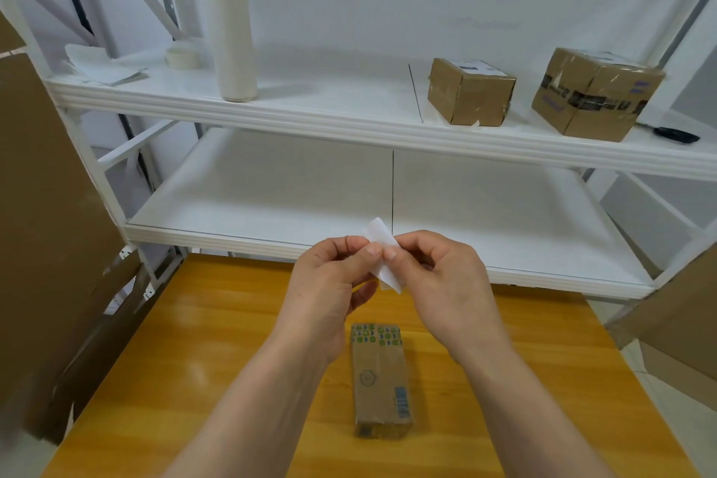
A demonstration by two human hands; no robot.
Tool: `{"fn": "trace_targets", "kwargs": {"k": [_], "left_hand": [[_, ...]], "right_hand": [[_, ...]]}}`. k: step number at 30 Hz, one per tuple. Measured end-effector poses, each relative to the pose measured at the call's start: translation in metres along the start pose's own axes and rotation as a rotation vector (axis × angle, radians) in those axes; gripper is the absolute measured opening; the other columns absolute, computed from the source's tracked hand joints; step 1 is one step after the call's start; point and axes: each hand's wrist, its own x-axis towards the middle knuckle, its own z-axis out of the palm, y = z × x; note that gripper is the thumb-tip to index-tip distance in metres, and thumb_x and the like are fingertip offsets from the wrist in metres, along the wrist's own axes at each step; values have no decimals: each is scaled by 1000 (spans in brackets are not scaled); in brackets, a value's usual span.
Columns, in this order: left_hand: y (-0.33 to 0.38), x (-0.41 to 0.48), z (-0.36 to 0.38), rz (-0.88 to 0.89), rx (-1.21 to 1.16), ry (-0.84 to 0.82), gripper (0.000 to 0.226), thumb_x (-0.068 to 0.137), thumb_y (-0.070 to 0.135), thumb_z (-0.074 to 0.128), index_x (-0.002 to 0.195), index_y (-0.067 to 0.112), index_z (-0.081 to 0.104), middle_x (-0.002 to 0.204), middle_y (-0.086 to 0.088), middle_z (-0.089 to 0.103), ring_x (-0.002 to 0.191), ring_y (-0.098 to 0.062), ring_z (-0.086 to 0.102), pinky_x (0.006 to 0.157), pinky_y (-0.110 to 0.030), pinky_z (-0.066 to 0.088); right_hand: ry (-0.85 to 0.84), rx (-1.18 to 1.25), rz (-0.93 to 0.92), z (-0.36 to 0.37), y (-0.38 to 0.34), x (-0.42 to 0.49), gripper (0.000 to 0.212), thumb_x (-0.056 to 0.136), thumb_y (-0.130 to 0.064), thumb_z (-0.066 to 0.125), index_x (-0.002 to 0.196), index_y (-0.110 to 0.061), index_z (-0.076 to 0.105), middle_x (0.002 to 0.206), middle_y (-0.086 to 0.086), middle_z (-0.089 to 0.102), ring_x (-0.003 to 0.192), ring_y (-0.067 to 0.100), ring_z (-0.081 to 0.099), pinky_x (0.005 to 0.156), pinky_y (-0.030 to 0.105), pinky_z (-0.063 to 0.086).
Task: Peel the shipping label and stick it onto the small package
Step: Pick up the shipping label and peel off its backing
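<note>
Shipping label, a small white slip, pinched between both hands above the surface: left hand and right hand each hold it in a narrow thumb-and-finger grip. The small package, brown with green print, lies just below and nearer, long axis running near to far, about equally close to either hand.

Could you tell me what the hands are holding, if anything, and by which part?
Both hands, left and right, pinch a small white paper label near its middle, thumbs and fingertips meeting there, above the wooden table.
</note>
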Motion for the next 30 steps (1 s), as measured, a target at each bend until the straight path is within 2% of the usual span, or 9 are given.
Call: {"fn": "trace_targets", "kwargs": {"k": [5, 8, 10, 12, 15, 19, 23, 30], "left_hand": [[-2, 2, 0, -17, -20, 39, 16, 88, 7, 70, 101, 11, 63, 94, -9, 70, 73, -15, 69, 67, -30, 54], [-2, 5, 0, -32, -15, 62, 33, 90, 6, 67, 120, 14, 55, 105, -12, 71, 80, -19, 71, 65, -30, 55], [-2, 8, -1, -48, 1, 42, 35, 92, 5, 64, 123, 14, 54, 110, -14, 71, 86, -22, 72, 66, -31, 55], [-1, 9, -3, -72, 26, -10, 32, 91, 3, 60, 122, 11, 59, 112, -15, 71, 88, -24, 70, 67, -32, 55], [2, 9, -4, -93, 20, -60, 27, 89, 2, 57, 115, 6, 66, 100, -13, 71, 82, -22, 67, 68, -33, 54], [2, 8, -4, -105, -48, -101, 21, 94, 14, 59, 113, 9, 68, 87, -6, 73, 78, -20, 66, 71, -33, 55], [-1, 8, -6, -100, -7, -81, 18, 94, 15, 62, 110, 11, 70, 88, -6, 74, 77, -18, 67, 69, -32, 55], [-2, 7, -11, -95, -13, -43, 17, 95, 9, 60, 110, 9, 68, 92, -8, 74, 81, -20, 66, 67, -31, 55]], "right_hand": [[5, 10, 4, 0, 1, 3, 10, 92, -32, 67, 85, -36, 72, 80, -17, 74, 79, 0, 67, 71, 22, 54], [11, -28, 1, 0, 0, 4, 7, 92, -32, 67, 90, -32, 74, 82, -15, 73, 79, 2, 67, 71, 24, 53], [9, -50, -3, 0, 0, 5, 10, 93, -32, 66, 95, -29, 75, 84, -14, 73, 80, 3, 66, 71, 24, 53], [11, -54, -8, 1, -1, 6, 11, 93, -31, 66, 97, -28, 75, 85, -15, 73, 82, 4, 66, 71, 24, 53], [14, -46, -15, 2, -1, 7, 10, 93, -31, 66, 95, -29, 75, 83, -15, 72, 81, 4, 66, 71, 25, 54], [-4, -66, -46, 2, -4, 5, 11, 94, -33, 65, 94, -29, 75, 83, -16, 73, 81, 1, 66, 69, 19, 53], [-12, -65, -45, 3, -5, 4, 10, 94, -33, 65, 92, -31, 74, 82, -18, 72, 81, -1, 65, 69, 18, 50], [-12, 12, 0, 5, -2, 4, 14, 93, -38, 65, 96, -29, 75, 86, -15, 74, 84, 4, 68, 78, 34, 57]]}}
